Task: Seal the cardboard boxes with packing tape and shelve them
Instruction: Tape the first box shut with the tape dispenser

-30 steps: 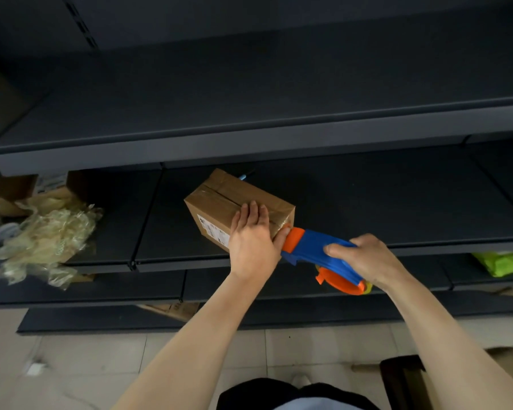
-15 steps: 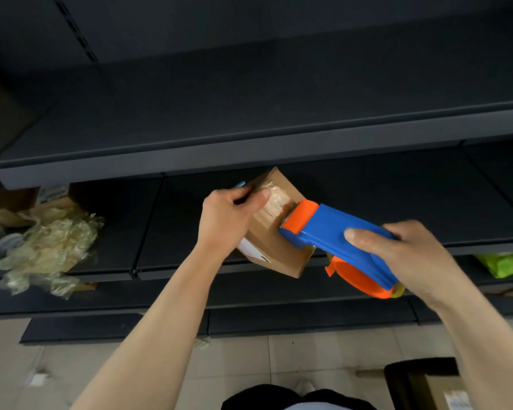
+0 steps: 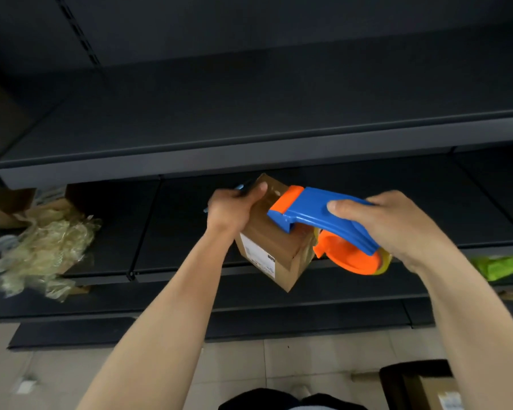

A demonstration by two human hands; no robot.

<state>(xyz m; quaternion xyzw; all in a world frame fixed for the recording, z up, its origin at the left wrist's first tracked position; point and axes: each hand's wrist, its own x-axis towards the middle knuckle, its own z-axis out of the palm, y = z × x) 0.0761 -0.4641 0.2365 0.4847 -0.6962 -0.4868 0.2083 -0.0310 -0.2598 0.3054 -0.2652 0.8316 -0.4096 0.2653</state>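
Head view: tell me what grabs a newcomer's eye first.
The blue-and-orange tape dispenser stands out at centre right, gripped by the right hand, its orange end against a tilted cardboard box. The left hand holds that box in front of the dark shelves. Crumpled clear plastic sits on the shelf at far left.

Crumpled clear plastic (image 3: pixel 42 250) far left — green bundle (image 3: pixel 498 266) far right
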